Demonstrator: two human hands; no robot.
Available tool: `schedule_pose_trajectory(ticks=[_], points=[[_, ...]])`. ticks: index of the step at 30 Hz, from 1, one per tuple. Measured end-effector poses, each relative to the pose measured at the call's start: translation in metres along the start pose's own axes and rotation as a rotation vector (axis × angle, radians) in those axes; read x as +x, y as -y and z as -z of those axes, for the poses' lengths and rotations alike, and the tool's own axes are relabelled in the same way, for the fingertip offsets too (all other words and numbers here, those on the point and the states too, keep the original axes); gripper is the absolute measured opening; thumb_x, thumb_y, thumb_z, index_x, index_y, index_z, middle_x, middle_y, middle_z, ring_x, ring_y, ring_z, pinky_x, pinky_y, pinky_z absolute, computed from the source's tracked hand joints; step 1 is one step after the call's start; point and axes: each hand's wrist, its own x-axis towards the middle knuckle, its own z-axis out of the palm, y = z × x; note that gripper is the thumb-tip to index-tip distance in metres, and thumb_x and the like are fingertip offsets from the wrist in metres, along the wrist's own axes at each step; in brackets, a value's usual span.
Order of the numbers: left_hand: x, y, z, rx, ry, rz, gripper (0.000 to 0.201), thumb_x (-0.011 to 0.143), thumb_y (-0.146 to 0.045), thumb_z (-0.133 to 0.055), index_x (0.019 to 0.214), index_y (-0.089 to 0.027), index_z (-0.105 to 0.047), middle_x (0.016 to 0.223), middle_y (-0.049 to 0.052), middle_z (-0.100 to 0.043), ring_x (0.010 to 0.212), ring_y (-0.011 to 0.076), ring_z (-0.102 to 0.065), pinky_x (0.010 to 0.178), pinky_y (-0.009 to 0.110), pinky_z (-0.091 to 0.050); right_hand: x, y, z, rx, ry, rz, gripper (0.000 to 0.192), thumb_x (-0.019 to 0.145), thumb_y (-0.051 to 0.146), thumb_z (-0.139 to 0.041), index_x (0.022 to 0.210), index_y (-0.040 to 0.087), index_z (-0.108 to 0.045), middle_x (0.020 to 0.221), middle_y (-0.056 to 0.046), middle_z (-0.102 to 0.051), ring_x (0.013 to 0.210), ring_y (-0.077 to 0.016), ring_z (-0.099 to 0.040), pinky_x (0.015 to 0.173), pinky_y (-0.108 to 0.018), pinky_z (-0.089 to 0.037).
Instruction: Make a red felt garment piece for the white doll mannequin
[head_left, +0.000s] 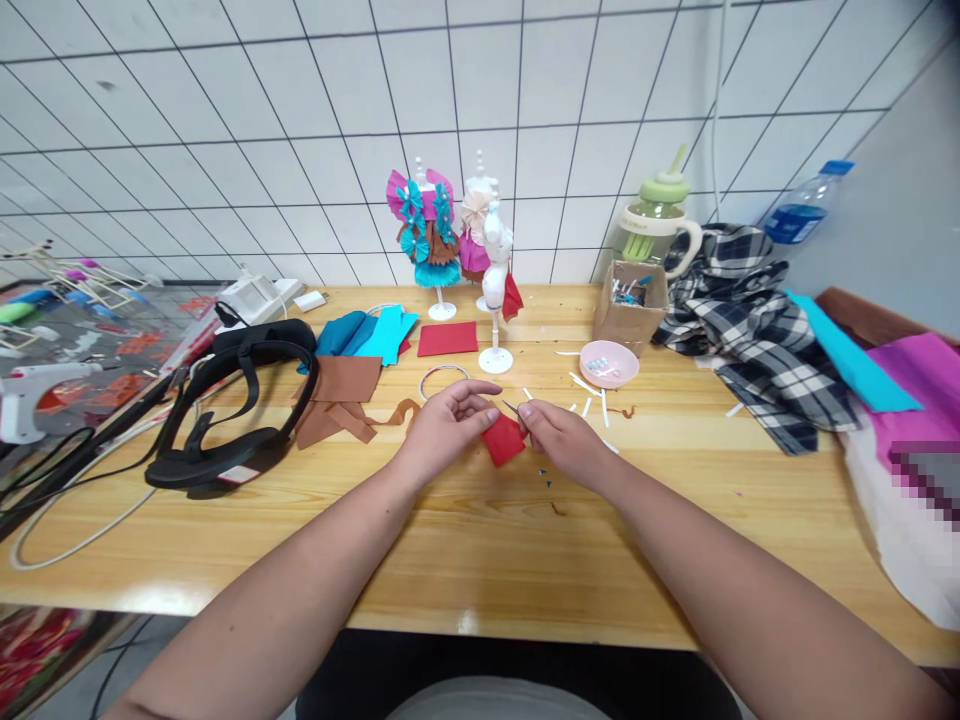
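Two bare hands meet over the middle of a wooden surface (480,560), working a small red felt piece (502,441); the left hand (444,428) pinches the piece at its upper left edge, its grip clenched on the felt; the right hand (564,440) presses in from the other side, its fingertips grasping a thin metal tool (511,406), a needle or pin by the look of it, whose tip rests at the top of the felt.

Several finished pieces stand behind: two small mannequins at the wall, one dressed (422,225) in pink, teal and brown, the other (475,222) in cream and magenta; a third white mannequin (496,290) stands nearer, bare but for a scrap of red hanging at its hip; judged from that, its red garment appears barely begun, with most of the dressing left.

Loose stock lies about; a red felt square (448,339), teal sheets (367,333) and brown offcuts (341,395) to the left of the hands; a wire ring (441,378) just behind them; a pink dish (609,364) and a cardboard box (630,305) to the right, with white slivers scattered near; a black headset (232,410) rests far left; a plaid cloth (750,330) is heaped at right beside a green-lidded cup (658,225).
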Motion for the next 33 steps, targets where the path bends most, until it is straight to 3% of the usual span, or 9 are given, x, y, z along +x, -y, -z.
schedule_pose_trajectory(ticks=[6, 10, 15, 18, 20, 23, 25, 28, 33], points=[[-0.002, -0.015, 0.021, -0.462, -0.014, 0.028, 0.039, 0.068, -0.024, -0.077, 0.105, -0.020, -0.065, 0.073, -0.004, -0.062, 0.058, 0.0075, -0.056, 0.057, 0.020, -0.047, 0.000, 0.002, 0.004, 0.637, 0.198, -0.341, 0.036, 0.092, 0.056, -0.042, 0.080, 0.023, -0.044, 0.053, 0.008, -0.042, 0.040, -0.0096, -0.036, 0.042, -0.022, -0.033], [0.001, -0.027, 0.040, -0.547, -0.057, 0.032, 0.033, 0.069, -0.016, -0.074, 0.100, -0.020, -0.066, 0.071, -0.004, -0.063, 0.055, 0.0070, -0.056, 0.051, 0.017, -0.047, 0.005, -0.009, 0.001, 0.850, 0.366, -0.493, 0.028, 0.094, 0.045, -0.048, 0.080, 0.020, -0.046, 0.095, -0.009, -0.071, 0.065, -0.0152, -0.066, 0.054, -0.028, -0.052], [0.010, -0.017, 0.038, -0.628, -0.057, 0.146, 0.035, 0.067, -0.008, -0.073, 0.101, -0.016, -0.066, 0.073, -0.002, -0.067, 0.054, 0.0071, -0.059, 0.052, 0.017, -0.052, 0.020, -0.026, 0.013, 0.542, -0.102, -0.293, 0.025, 0.092, 0.043, -0.052, 0.100, 0.020, -0.056, 0.119, -0.013, -0.067, 0.083, -0.0158, -0.068, 0.062, -0.026, -0.055], [0.014, -0.002, 0.034, -0.677, 0.049, 0.262, 0.035, 0.067, -0.010, -0.074, 0.101, -0.015, -0.065, 0.071, -0.002, -0.066, 0.049, 0.0068, -0.059, 0.047, 0.016, -0.050, 0.017, -0.024, 0.031, 0.543, -0.135, -0.164, 0.031, 0.092, 0.049, -0.050, 0.092, 0.019, -0.056, 0.112, -0.013, -0.070, 0.084, -0.0156, -0.068, 0.062, -0.024, -0.055], [0.017, 0.009, 0.036, -0.692, 0.112, 0.325, 0.036, 0.068, -0.011, -0.074, 0.102, -0.015, -0.066, 0.072, 0.000, -0.066, 0.052, 0.0080, -0.061, 0.048, 0.017, -0.051, 0.008, -0.019, 0.038, 0.628, 0.211, -0.236, 0.036, 0.087, 0.056, -0.055, 0.088, 0.019, -0.054, 0.096, -0.011, -0.074, 0.067, -0.0152, -0.069, 0.055, -0.025, -0.054], [0.024, 0.024, 0.041, -0.698, 0.116, 0.333, 0.038, 0.067, -0.011, -0.076, 0.104, -0.015, -0.066, 0.076, 0.001, -0.067, 0.060, 0.0091, -0.065, 0.057, 0.017, -0.054, -0.007, -0.012, 0.035, 0.572, 1.151, -0.426, 0.047, 0.077, 0.063, -0.064, 0.080, 0.016, -0.056, 0.086, -0.013, -0.076, 0.065, -0.0188, -0.071, 0.056, -0.028, -0.055], [0.029, 0.031, 0.045, -0.658, 0.099, 0.326, 0.040, 0.066, -0.012, -0.077, 0.105, -0.016, -0.066, 0.076, 0.001, -0.066, 0.062, 0.0088, -0.065, 0.060, 0.017, -0.053, -0.010, -0.014, 0.029, 0.551, 1.309, -0.459, 0.047, 0.076, 0.061, -0.066, 0.082, 0.015, -0.060, 0.094, -0.015, -0.075, 0.077, -0.0188, -0.073, 0.065, -0.027, -0.055], [0.034, 0.035, 0.045, -0.584, 0.066, 0.312, 0.042, 0.065, -0.017, -0.081, 0.105, -0.017, -0.067, 0.080, 0.001, -0.065, 0.064, 0.0092, -0.064, 0.064, 0.019, -0.053, 0.000, -0.027, 0.025, 0.683, 0.857, -0.415, 0.051, 0.076, 0.062, -0.065, 0.098, 0.016, -0.063, 0.114, -0.016, -0.071, 0.097, -0.0208, -0.070, 0.079, -0.033, -0.055], [0.037, 0.032, 0.038, -0.514, 0.039, 0.271, 0.043, 0.063, -0.024, -0.085, 0.102, -0.018, -0.067, 0.083, 0.001, -0.063, 0.068, 0.0096, -0.061, 0.064, 0.019, -0.050, 0.028, -0.048, 0.033, 0.595, 0.127, -0.066, 0.046, 0.088, 0.060, -0.053, 0.115, 0.025, -0.065, 0.132, -0.008, -0.062, 0.127, -0.0255, -0.052, 0.111, -0.048, -0.034]])
